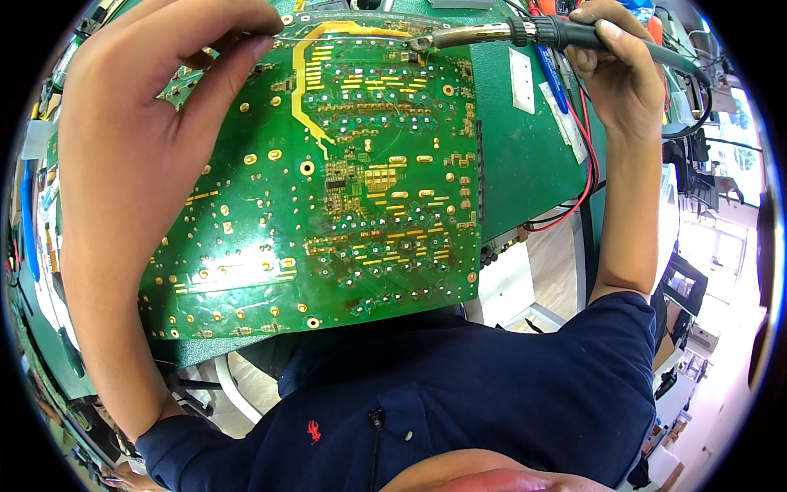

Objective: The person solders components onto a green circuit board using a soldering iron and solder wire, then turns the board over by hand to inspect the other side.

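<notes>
A large green circuit board (270, 197) with gold pads and several small parts lies in front of me. My right hand (625, 70) grips the dark handle of a soldering iron (475, 34) at the upper right. The iron's metal tip points left and reaches the board's far edge, near its right corner. Over the board's upper left, my left hand (168, 82) pinches a thin solder wire (344, 38) between thumb and fingertips. The wire runs right toward the iron's tip; whether the two touch is too small to tell.
A green mat (525, 156) covers the bench. Right of the board lie a blue pen (551, 78), a white strip (521, 80) and red and black wires (589, 156). The iron's black cable (697, 127) loops at the right. More tools crowd the left edge.
</notes>
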Available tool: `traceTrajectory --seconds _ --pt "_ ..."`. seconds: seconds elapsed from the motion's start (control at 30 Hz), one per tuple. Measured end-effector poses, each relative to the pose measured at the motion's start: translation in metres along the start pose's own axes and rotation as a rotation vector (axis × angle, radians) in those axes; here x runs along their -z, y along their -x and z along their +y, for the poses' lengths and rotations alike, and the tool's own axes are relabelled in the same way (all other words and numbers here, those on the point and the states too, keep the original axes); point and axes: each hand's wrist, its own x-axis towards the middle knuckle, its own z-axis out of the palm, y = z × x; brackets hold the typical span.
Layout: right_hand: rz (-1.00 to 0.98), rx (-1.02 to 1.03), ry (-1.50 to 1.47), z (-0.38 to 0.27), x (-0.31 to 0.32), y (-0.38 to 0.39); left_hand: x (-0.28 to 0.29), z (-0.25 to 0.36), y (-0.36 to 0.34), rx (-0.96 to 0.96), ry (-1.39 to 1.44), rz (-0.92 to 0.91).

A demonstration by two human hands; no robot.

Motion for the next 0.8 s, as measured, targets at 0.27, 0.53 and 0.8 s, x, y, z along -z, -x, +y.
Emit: traceTrajectory --seconds 0.27,0.53,0.8 --pt "-0.008 0.003 0.009 -0.0004 -0.0004 -0.0005 0.0022 -0.0022 0.0 0.002 -0.01 -0.004" --pt "0.005 0.016 -0.019 0.0021 0.0037 -0.001 0.0027 -0.0013 -0.0002 0.009 -0.039 0.045" --pt "0.014 0.01 -0.018 0.0028 0.0075 -0.0011 0.0026 -0.0008 0.0034 0.154 -0.025 0.088"
